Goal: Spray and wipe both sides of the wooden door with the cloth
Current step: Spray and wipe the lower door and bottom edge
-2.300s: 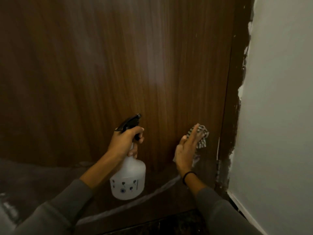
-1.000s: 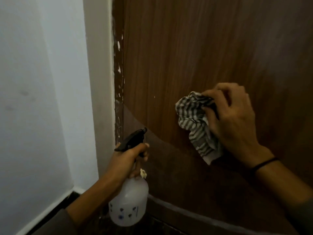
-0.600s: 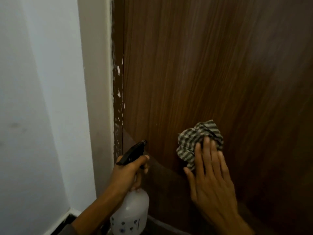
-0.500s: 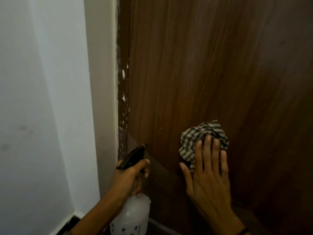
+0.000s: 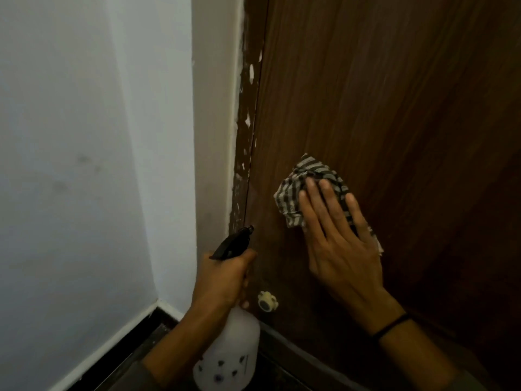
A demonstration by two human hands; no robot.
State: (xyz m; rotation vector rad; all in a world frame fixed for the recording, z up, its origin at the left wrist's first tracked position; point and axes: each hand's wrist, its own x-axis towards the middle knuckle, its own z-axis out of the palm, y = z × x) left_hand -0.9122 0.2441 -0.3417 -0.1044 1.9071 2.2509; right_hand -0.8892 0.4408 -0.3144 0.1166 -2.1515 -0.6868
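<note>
The right hand (image 5: 338, 238) presses the cloth (image 5: 307, 190) flat-fingered against the door (image 5: 394, 94) near its frame; the left hand (image 5: 222, 277) grips the spray bottle (image 5: 228, 354). The bunched cloth could slip free.

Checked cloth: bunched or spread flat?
Bunched: the grey-and-white checked cloth sits crumpled in uneven folds, pressed by the flat right hand against the brown wooden door.
</note>
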